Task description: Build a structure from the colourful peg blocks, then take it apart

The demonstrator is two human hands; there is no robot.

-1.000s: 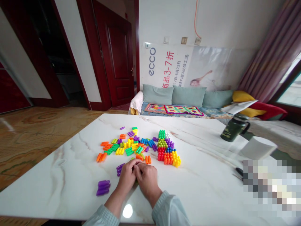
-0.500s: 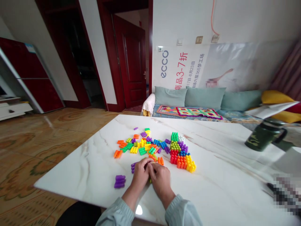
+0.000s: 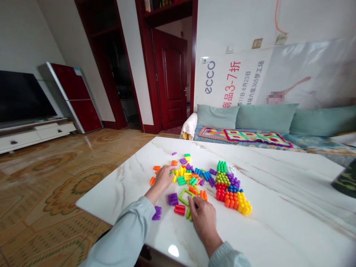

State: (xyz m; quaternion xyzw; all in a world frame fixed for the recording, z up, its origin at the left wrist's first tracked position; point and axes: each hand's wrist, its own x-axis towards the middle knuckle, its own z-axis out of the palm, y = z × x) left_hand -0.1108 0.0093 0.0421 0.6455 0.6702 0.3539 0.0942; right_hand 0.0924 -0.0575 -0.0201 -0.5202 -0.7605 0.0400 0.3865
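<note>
1. Fingers of the right hand (image 3: 204, 215) are curled, thumb and forefinger close together at the lime frame (image 3: 181, 194); whether it is pinched cannot be told.
2. One lime frame is counted, laid on the table (image 3: 264, 237) just left of those fingertips and nearer to them than to the left hand (image 3: 163, 180). Its outline is nearly square, so no clear long axis is shown.
3. At its near end, one lime cluster (image 3: 188, 215) is partly covered by the right hand. One red block (image 3: 179, 210) and two purple blocks (image 3: 172, 199) are set to the left.
4. Eight colour patches are counted in the close-packed group (image 3: 231, 200), right of the frame.
5. Left-hand fingers are stretched over the loose pile (image 3: 191, 177), forefinger pointed rightward; what is gripped, if anything, cannot be told. Overlapping pieces there cannot be counted.
6. Beyond, one lone purple tube (image 3: 174, 153) is seen, then three cushions (image 3: 217, 120).
</note>
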